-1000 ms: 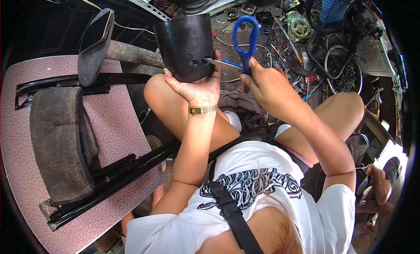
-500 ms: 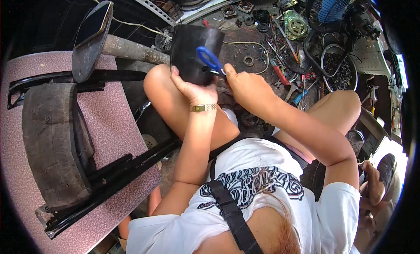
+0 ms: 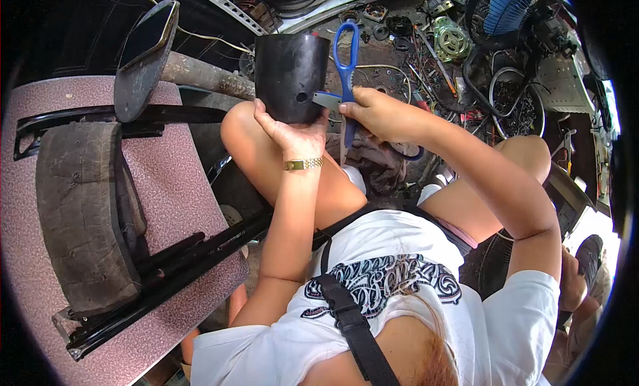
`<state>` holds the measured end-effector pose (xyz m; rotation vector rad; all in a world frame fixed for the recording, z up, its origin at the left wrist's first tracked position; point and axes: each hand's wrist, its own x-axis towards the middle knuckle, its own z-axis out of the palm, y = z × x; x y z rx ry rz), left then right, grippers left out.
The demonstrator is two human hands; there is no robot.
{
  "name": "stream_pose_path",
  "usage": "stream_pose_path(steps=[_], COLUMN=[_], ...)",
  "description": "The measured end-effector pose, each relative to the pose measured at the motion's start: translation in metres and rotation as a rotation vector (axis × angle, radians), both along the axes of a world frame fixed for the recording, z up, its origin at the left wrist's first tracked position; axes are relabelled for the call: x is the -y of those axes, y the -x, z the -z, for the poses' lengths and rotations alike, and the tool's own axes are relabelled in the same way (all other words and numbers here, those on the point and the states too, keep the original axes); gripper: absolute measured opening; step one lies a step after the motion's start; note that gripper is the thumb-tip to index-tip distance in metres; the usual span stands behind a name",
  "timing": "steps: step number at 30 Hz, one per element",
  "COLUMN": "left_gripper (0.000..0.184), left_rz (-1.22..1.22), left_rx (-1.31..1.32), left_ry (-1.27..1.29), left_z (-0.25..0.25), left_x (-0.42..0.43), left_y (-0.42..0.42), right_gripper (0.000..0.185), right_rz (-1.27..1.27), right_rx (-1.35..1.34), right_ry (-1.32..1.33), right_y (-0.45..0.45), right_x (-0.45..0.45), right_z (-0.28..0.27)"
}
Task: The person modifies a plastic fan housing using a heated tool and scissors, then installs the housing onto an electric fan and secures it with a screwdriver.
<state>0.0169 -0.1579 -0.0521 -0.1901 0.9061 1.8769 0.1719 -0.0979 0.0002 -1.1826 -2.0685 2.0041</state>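
Observation:
A black cylindrical container (image 3: 291, 70), with a round hole low in its side, rests in my left hand (image 3: 296, 134), whose fingers cup its base. Held in my right hand (image 3: 383, 116) is a pair of blue-handled scissors (image 3: 345, 56), spread wide. One handle loop points up and the other emerges below my hand. The tip of one blade lies close beside the hole; whether it touches the wall I cannot tell. The second blade points down in front of a dark cloth (image 3: 379, 163).
On the left, a pink speckled board (image 3: 176, 176) carries a curved dark rubber piece (image 3: 80, 216) and black metal rails. A phone (image 3: 148, 36) sits on a post. Ahead lie scattered tools, a basket of small parts (image 3: 516, 106) and a blue fan (image 3: 509, 13). Another person's hand (image 3: 572, 283) shows at right.
The scissors have come away from the hole and now stand spread, one loop turned upward. My right hand has shifted right; the container has moved slightly left, baring its hole.

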Motion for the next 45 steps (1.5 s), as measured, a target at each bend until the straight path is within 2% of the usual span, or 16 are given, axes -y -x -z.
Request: stream_pose_path(steps=[2,4,8,12,15,17,19,22,24,25,31,34,38,41,43,45], left_gripper=[0.068,0.068,0.067,0.064,0.061,0.059,0.058,0.062,0.063,0.064,0.066,0.065,0.065,0.064,0.063,0.062], left_rz=[0.000,-0.012,-0.024,0.057,0.085,0.156,0.160,0.046,0.031,0.023,0.011,0.081,0.126,0.138,0.181,0.163], left_rx=[-0.006,0.069,0.071,0.000,-0.032,0.070,0.050,0.059,0.045,0.032,0.002,0.035,0.005,0.015,0.068,0.094], left_ry=[-0.012,-0.010,0.051,0.176,0.225,0.081,0.081,0.062,0.063,0.071,0.063,0.118,0.223,0.250,0.131,0.109], left_z=[0.006,0.007,0.002,0.004,0.007,0.011,0.000,-0.009,-0.011,-0.012,0.000,0.003,-0.004,0.001,0.007,0.002], left_x=[0.001,-0.002,-0.003,-0.008,-0.008,-0.011,-0.010,-0.015,-0.014,-0.011,-0.009,-0.009,-0.010,-0.015,-0.017,-0.024], left_y=[0.000,0.002,0.002,0.001,-0.001,0.005,0.002,0.003,0.000,-0.002,0.001,0.004,0.000,0.000,0.005,0.008], right_gripper=[0.024,0.025,0.028,0.029,0.030,0.033,0.038,0.036,0.034,0.034,0.027,0.034,0.029,0.042,0.040,0.030], right_rz=[-0.011,-0.057,-0.139,-0.132,-0.286,-0.302,-0.329,-0.114,0.057,0.057,0.001,-0.098,-0.194,-0.209,-0.321,-0.193], right_rx=[0.042,-0.003,0.262,0.271,0.299,0.197,0.206,0.203,0.067,0.065,-0.027,0.228,0.247,0.255,0.296,0.159], right_ry=[0.045,-0.546,-0.621,-0.661,-0.909,-1.204,-1.202,-0.903,-0.042,-0.036,-0.316,-0.671,-0.802,-0.896,-1.115,-1.324], right_y=[0.001,0.007,0.011,0.008,0.003,-0.001,-0.001,0.004,0.000,0.000,0.005,0.006,0.007,0.006,0.007,0.008], right_x=[0.005,0.015,0.023,0.024,0.015,0.006,-0.008,-0.010,-0.007,-0.006,0.004,0.017,0.020,0.009,-0.003,-0.018], right_z=[0.008,0.023,0.010,0.026,0.040,0.049,0.041,0.023,0.010,0.013,0.030,0.020,0.029,0.042,0.046,0.040])
